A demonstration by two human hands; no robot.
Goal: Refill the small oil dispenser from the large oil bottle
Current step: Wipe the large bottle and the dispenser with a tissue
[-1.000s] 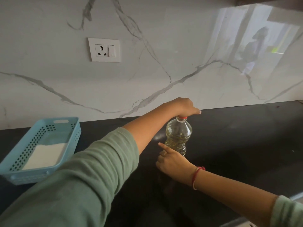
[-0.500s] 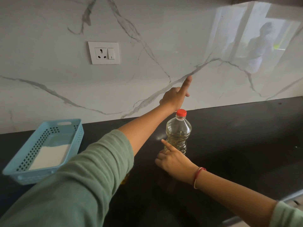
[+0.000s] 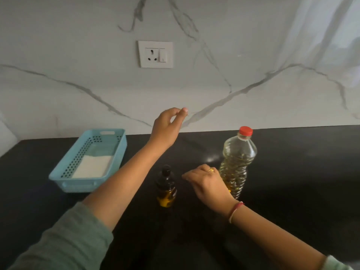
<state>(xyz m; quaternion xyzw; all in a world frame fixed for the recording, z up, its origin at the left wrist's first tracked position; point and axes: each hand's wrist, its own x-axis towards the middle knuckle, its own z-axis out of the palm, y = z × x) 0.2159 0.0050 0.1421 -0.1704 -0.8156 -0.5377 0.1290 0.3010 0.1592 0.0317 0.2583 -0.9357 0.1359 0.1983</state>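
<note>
On the black counter (image 3: 292,191) the large oil bottle (image 3: 238,162) stands upright and capped, at 3 o'clock from the right hand (image 3: 207,183). The small oil dispenser (image 3: 166,187), also upright, stands near at 9 o'clock. The right fingers are loosely curled, gripping nothing; whether they touch the bottle is hidden. The left hand (image 3: 167,127), raised at 12 o'clock, presses thumb and fingertips together, nothing visible between.
</note>
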